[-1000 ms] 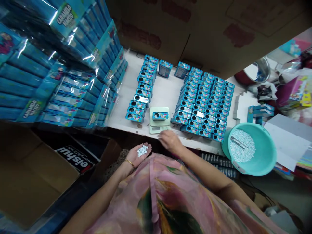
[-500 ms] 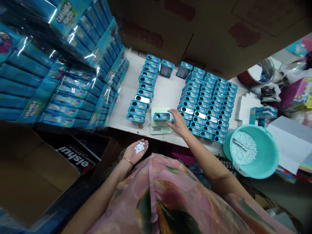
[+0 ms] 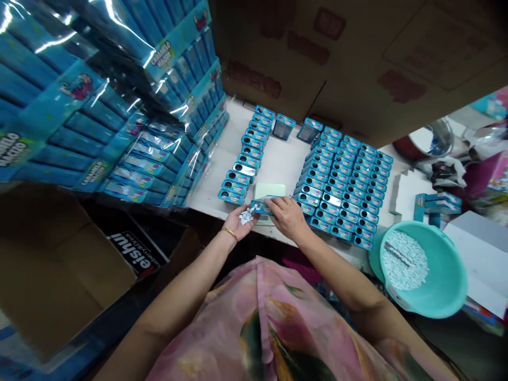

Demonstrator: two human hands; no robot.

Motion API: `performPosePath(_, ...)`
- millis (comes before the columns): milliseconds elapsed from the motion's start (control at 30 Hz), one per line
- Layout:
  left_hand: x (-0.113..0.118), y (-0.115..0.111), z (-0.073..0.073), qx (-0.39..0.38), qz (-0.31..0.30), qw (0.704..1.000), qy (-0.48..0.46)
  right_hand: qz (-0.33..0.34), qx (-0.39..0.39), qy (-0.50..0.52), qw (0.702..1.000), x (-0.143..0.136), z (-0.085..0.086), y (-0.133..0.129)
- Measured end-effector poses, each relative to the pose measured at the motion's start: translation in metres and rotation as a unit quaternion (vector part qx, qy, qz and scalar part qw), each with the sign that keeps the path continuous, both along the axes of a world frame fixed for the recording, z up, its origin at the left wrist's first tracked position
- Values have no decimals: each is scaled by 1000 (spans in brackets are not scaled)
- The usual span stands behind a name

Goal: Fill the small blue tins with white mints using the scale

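Observation:
My left hand (image 3: 238, 225) is cupped palm up under a small pile of white candies (image 3: 246, 215). My right hand (image 3: 286, 214) grips a blue tin (image 3: 260, 207), tilted with its end at the candies in my left palm. Behind the tin is a pale green scale (image 3: 270, 189), partly covered by my right hand and the tin. One column of blue tins (image 3: 246, 169) stands left of the scale, and several packed columns of tins (image 3: 333, 201) stand to its right.
A turquoise basin (image 3: 448, 275) at the right holds many white candies and a metal tool. Plastic-wrapped blue boxes (image 3: 95, 121) are stacked at the left, above an open cardboard box (image 3: 59, 275). Large cartons (image 3: 357, 69) stand behind the white table (image 3: 280, 159).
My right hand has lifted the tin off the scale and tilted it toward my left hand. My left hand has moved up and right to meet it. The whole view has shifted somewhat.

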State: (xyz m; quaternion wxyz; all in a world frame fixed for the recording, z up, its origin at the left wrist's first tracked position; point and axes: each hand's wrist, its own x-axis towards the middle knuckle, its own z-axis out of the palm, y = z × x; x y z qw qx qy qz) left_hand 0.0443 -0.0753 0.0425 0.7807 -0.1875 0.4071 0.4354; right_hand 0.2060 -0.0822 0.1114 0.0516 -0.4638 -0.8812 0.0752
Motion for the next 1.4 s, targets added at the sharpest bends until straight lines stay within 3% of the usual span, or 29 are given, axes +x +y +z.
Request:
performPosePath(400,6,-2,1,-15,-25,999,34,5,28,-29,999,6,-11,-9)
performPosePath(600,3,-3,1,2,-28,999,17,15,50,-34,998,5,-6,-15)
performPosePath(1400,4,-2,1,-7,-33,999,27,-23,14,-31,999,10,-14,-10)
